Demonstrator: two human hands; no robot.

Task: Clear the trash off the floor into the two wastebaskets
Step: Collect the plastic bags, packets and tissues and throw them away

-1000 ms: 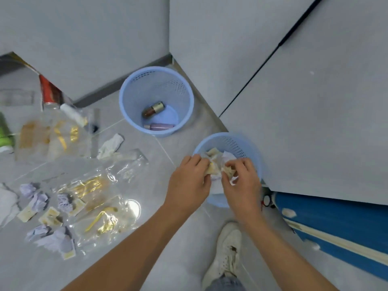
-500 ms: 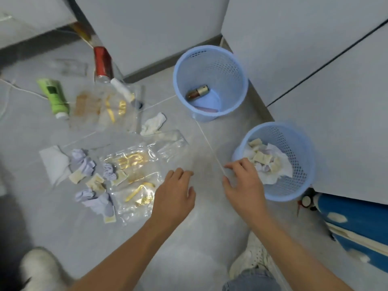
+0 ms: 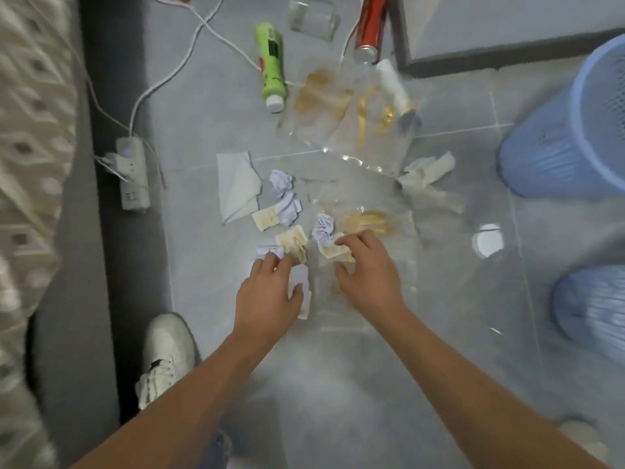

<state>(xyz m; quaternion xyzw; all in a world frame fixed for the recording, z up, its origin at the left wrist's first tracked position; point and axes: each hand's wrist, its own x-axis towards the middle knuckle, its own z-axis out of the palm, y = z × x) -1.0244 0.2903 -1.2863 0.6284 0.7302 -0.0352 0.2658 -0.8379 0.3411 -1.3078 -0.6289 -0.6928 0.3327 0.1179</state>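
Floor [image 3: 209, 106], ctr: paper scraps [image 3: 287, 198] w/ clear plastic bags [image 3: 439, 265] beside; left hand [image 3: 270, 299] fingers curled on white scrap [image 3: 299, 282], right hand [image 3: 367, 269] spread, fingertips on yellowish scrap [image 3: 333, 250], grip unclear; 2 blue wastebaskets [image 3: 558, 143] far right, apart from pile.

Single head-worn wide-angle view, looking steeply down at floor [image 3: 209, 96] from close overhead. Both forearms enter from bottom edge; wastebaskets [image 3: 554, 157] cut off at right edge. No second view.
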